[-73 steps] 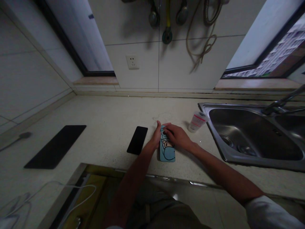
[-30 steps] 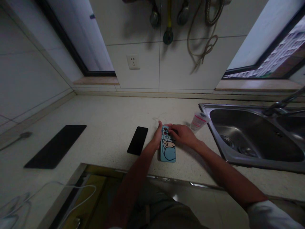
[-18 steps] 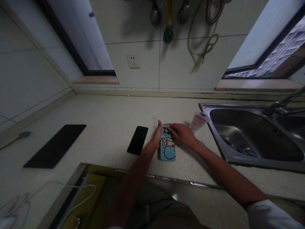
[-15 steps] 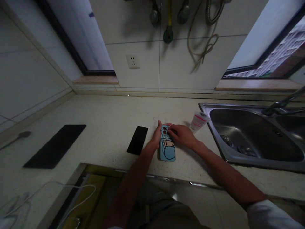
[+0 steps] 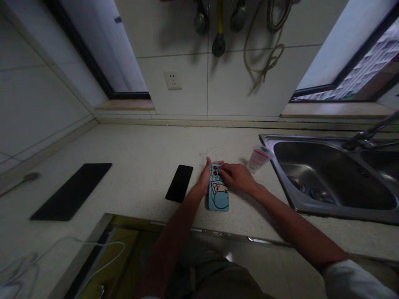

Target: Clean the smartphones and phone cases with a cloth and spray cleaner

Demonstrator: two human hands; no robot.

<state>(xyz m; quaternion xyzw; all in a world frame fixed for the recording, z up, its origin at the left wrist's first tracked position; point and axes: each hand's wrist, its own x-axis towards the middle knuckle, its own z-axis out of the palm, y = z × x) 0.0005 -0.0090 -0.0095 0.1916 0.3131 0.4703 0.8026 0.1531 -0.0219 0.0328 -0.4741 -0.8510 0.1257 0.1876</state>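
Observation:
A light-blue phone case [image 5: 218,200] with a cartoon figure and round camera openings lies at a slight tilt above the counter near its front edge. My left hand [image 5: 205,178] grips it along the left side, with fingers behind its top end. At the upper right of the case, the fingertips of my right hand [image 5: 238,177] are pinched together against the camera area. Whatever those fingertips may hold is hidden. To the left of my left hand, a black phone [image 5: 180,183] rests flat on the counter.
A clear plastic cup with pink print [image 5: 258,158] stands tilted by the steel sink [image 5: 280,182] on the right. Farther left lie a black mat [image 5: 73,191] and a brush-like tool [image 5: 31,177]. A white cable [image 5: 102,242] hangs over the lower-left counter edge.
The camera view has shifted very slightly. Both hands stay in place on the phone case, with barely any movement at the right fingertips.

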